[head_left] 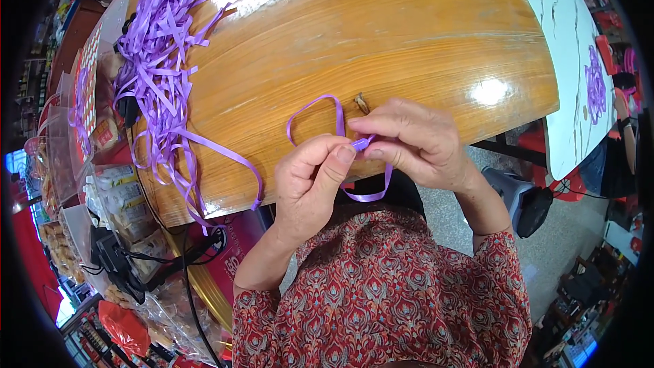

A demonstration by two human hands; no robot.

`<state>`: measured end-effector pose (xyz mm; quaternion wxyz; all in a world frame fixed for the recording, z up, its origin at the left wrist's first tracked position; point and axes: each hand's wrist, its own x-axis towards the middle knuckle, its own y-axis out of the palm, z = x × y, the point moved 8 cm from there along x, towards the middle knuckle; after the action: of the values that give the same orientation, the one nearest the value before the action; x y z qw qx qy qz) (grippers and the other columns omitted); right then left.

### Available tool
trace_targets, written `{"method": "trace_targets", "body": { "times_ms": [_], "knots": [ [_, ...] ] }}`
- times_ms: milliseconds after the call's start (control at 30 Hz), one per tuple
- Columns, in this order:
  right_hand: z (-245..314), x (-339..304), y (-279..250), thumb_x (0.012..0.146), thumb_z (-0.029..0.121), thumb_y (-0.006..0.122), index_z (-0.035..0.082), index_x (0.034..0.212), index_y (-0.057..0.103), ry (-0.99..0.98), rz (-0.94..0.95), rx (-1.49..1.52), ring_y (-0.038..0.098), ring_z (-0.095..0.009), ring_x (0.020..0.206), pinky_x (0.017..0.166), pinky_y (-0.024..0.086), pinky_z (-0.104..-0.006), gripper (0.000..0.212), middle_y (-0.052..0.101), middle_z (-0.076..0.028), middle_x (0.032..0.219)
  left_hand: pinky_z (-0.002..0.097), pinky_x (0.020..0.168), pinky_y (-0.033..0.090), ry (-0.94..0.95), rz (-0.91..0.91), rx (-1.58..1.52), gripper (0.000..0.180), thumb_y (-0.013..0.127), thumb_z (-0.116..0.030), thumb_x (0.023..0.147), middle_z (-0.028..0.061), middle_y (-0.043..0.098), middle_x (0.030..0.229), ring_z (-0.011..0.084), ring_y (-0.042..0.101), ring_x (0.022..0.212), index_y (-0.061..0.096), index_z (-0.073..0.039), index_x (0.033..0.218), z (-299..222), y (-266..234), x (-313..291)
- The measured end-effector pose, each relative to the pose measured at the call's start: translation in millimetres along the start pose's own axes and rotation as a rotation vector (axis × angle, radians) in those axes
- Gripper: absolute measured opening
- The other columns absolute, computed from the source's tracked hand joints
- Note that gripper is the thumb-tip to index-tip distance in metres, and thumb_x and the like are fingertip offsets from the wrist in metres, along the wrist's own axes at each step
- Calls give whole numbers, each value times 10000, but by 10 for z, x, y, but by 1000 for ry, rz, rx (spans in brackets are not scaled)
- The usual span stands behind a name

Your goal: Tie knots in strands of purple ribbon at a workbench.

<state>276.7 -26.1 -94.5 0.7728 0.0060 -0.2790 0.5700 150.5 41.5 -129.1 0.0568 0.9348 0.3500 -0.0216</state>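
Near the front edge of the wooden table, my two hands meet over a purple ribbon strap [338, 112]. My left hand [306, 177] pinches a small, shiny purple end piece [361, 144] between thumb and forefinger. From the other side, my right hand [417, 140] grips the strap right beside that piece, thumb and fingers pressed together. One loop of the strap lies on the wood beyond my hands; another hangs below them at the edge. Just past my right fingertips is a small brown object [362, 102]. My fingers partly hide the end piece.
A heap of purple straps [160, 41] covers the left side of the wooden table [381, 41], some ends hanging over the edge. Bagged goods [122, 194] and a black device with cables [112, 259] stand at left. At right, a white marbled table [562, 48] bears more purple straps [595, 88].
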Motion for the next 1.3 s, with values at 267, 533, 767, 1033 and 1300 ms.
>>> {"method": "trace_targets", "body": {
  "times_ms": [267, 533, 767, 1033, 1300],
  "knots": [
    [206, -15, -134, 769, 105, 732, -9, 948, 658, -277, -67, -244, 599, -247, 677, 578, 471, -332, 225, 620, -112, 807, 286, 705, 454, 312, 61, 526, 196, 583, -115, 900, 99, 571, 847, 194, 555, 765, 613, 44, 1010, -257, 96, 111],
    [105, 72, -940, 834, 45, 672, 0, 1000, 663, 2, -138, -292, 622, -177, 774, 664, 479, -264, 172, 659, -76, 868, 333, 843, 451, 425, -228, 509, 313, 570, -154, 919, 126, 549, 1032, 221, 572, 961, 556, 33, 1169, -274, -330, 100],
    [-314, 309, -2080, 889, 85, 626, -16, 1066, 644, 236, -451, 43, 578, -83, 770, 680, 463, -212, 205, 650, -24, 891, 267, 780, 467, 305, -159, 392, 234, 580, -37, 895, 106, 533, 1029, 168, 592, 869, 577, 41, 1116, -136, -361, 64],
    [-835, 316, -2318, 905, 131, 611, -25, 1228, 567, 283, -376, -92, 605, -186, 1071, 928, 458, -285, 361, 632, -124, 1163, 266, 760, 476, 370, -250, 436, 198, 587, -23, 891, 97, 539, 998, 171, 593, 835, 592, 35, 1081, -208, -247, 104],
    [-359, -78, -1761, 804, 146, 699, 19, 1204, 578, -41, -235, -1098, 560, -344, 1105, 944, 431, -410, 437, 585, -182, 1211, 264, 723, 484, 449, -206, 582, 183, 615, 3, 868, 119, 570, 968, 180, 593, 814, 610, 35, 1048, -247, -197, -22]
  ]
}}
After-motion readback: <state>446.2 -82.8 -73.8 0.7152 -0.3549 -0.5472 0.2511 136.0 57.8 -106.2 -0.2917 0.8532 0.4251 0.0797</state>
